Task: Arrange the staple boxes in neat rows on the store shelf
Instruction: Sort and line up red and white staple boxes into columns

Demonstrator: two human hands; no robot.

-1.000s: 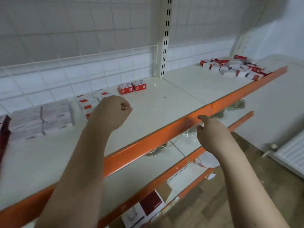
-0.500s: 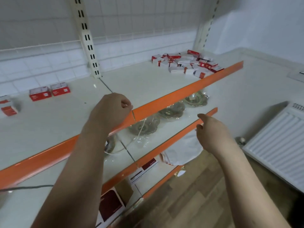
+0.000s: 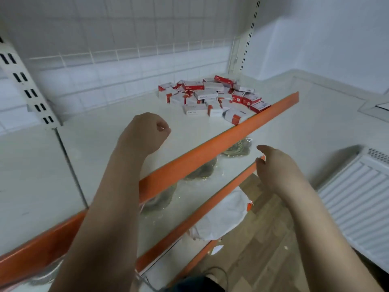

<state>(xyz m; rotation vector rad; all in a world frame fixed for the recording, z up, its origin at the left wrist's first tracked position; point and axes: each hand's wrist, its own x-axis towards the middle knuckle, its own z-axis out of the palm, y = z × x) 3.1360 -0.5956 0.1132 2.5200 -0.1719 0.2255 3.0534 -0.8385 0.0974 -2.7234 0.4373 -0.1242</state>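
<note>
dozens of staple boxes [image 3: 212,98] lay heaped at the shelf [image 3: 117,131] far right end. your left hand [image 3: 143,131] was fisted, empty; right hand [image 3: 275,165] loosely curled, empty. the boxes nearest the orange edge [image 3: 210,148] could've dropped if nudged.

Left hand [image 3: 145,131] raised, fingers curled into a loose fist holding nothing, right hand [image 3: 275,165] lower and apart, fingers loosely bent, thumb out, 2 bare forearms reaching forward
</note>
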